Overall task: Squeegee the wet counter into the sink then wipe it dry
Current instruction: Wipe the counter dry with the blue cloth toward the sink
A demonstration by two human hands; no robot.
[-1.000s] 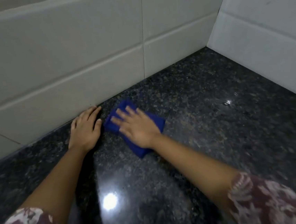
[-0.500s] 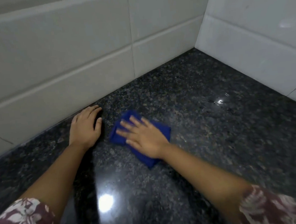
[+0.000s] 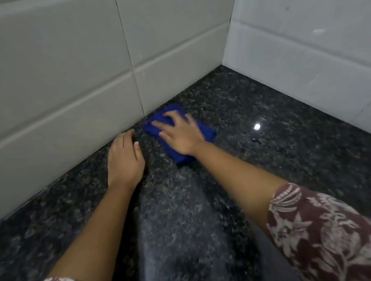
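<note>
A single head-worn camera looks forward and steeply down onto the dark speckled bench (image 3: 294,152) from close above. It faces the inner corner (image 3: 223,65) at about 1 o'clock, where the back tiled wall (image 3: 60,73) at 10 o'clock meets the side wall (image 3: 306,38) at 2 o'clock. The left forearm (image 3: 93,228) enters at 7 o'clock, the right forearm (image 3: 235,169) at 4 o'clock. The wide lens bows the tile lines.

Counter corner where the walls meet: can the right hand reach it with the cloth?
Probably yes: the right hand presses the blue cloth nearby, and nothing stands on the counter between it and the corner.
</note>
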